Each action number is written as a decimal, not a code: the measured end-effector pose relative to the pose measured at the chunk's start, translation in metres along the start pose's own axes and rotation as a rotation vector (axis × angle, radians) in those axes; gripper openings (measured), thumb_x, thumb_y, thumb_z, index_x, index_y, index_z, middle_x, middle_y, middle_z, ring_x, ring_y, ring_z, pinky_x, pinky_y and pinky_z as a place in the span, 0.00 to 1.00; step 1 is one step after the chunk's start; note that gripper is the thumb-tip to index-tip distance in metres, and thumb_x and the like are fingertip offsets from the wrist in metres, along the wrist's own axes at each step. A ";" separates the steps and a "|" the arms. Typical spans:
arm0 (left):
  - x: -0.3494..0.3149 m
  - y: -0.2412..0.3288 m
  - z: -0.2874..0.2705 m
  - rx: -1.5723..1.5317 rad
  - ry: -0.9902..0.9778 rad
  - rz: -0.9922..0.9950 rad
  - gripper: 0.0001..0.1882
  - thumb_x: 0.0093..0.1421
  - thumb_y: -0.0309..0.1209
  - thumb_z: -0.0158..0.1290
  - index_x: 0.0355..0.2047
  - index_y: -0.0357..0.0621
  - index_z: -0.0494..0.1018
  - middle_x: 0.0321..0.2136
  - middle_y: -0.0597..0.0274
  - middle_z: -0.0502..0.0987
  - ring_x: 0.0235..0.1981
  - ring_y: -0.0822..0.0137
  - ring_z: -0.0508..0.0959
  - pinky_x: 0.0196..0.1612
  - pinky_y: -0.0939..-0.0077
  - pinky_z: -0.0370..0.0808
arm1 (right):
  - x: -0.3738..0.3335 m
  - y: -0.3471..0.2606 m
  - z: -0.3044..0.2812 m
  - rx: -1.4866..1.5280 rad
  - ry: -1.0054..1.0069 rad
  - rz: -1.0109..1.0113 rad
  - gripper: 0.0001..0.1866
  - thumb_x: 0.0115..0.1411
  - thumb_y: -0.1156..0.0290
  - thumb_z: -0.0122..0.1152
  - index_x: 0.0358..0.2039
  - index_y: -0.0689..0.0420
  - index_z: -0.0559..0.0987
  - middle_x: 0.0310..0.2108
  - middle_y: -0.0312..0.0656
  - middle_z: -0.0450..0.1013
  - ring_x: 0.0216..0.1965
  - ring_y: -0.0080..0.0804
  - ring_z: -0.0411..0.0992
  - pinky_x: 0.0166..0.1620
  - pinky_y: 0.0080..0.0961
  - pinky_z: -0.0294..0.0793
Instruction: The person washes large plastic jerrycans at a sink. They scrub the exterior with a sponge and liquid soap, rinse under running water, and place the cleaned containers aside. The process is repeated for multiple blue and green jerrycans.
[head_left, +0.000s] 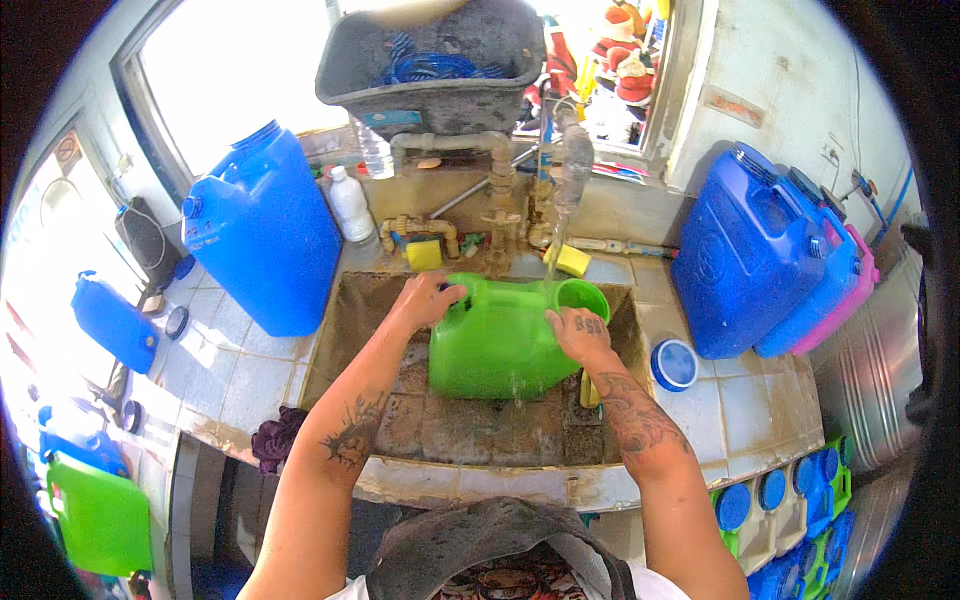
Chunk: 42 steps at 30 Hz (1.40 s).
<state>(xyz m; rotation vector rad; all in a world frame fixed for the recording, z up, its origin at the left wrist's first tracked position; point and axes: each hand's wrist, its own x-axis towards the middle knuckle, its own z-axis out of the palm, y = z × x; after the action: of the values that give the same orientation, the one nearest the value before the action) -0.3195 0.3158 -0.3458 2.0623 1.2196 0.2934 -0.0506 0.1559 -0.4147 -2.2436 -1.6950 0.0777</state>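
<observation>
A green plastic jerrycan lies tilted on its side over the tiled sink, its wide round mouth toward the right. My left hand is closed on its upper left end, by the small black-capped spout. At the other end my right hand grips the can just beneath the mouth. A thin stream of water falls from the faucet onto the can near its mouth. The can looks slightly smeared by motion. Yellow sponges rest on the ledge behind it.
Large blue jerrycans stand on the left counter, with another blue one and a pink one at the right. A blue-and-white round lid lies right of the sink. Behind are pipes, a white bottle and a black tub. A dark cloth hangs front left.
</observation>
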 end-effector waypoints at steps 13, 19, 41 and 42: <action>-0.071 -0.111 0.020 0.315 0.247 0.752 0.27 0.62 0.34 0.58 0.60 0.41 0.68 0.50 0.40 0.75 0.51 0.40 0.75 0.55 0.52 0.73 | -0.004 -0.041 0.026 -0.113 0.180 -0.392 0.22 0.68 0.54 0.54 0.30 0.62 0.81 0.23 0.54 0.77 0.27 0.53 0.78 0.33 0.47 0.77; -0.068 -0.098 0.010 0.469 0.091 0.457 0.24 0.65 0.37 0.55 0.56 0.36 0.65 0.47 0.42 0.76 0.49 0.38 0.77 0.51 0.49 0.75 | 0.002 -0.038 0.032 -0.068 0.285 -0.397 0.19 0.65 0.54 0.59 0.23 0.55 0.78 0.19 0.46 0.76 0.22 0.48 0.76 0.28 0.45 0.75; -0.093 -0.071 0.004 -0.039 0.132 0.084 0.18 0.64 0.39 0.56 0.46 0.36 0.77 0.29 0.43 0.81 0.35 0.51 0.84 0.41 0.58 0.79 | -0.003 -0.045 0.029 -0.024 0.170 -0.383 0.20 0.65 0.51 0.57 0.26 0.54 0.80 0.24 0.47 0.79 0.28 0.49 0.78 0.33 0.47 0.76; -0.091 -0.066 0.009 -0.060 0.089 0.007 0.19 0.64 0.41 0.56 0.43 0.35 0.78 0.27 0.45 0.81 0.33 0.55 0.85 0.38 0.60 0.80 | -0.004 -0.037 0.032 -0.024 0.198 -0.390 0.20 0.65 0.51 0.57 0.26 0.54 0.80 0.24 0.47 0.79 0.28 0.50 0.78 0.33 0.47 0.76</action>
<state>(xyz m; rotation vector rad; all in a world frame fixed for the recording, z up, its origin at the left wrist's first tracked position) -0.4075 0.2556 -0.3827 2.0214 1.2416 0.4244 -0.0934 0.1680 -0.4346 -1.8251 -1.9888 -0.2478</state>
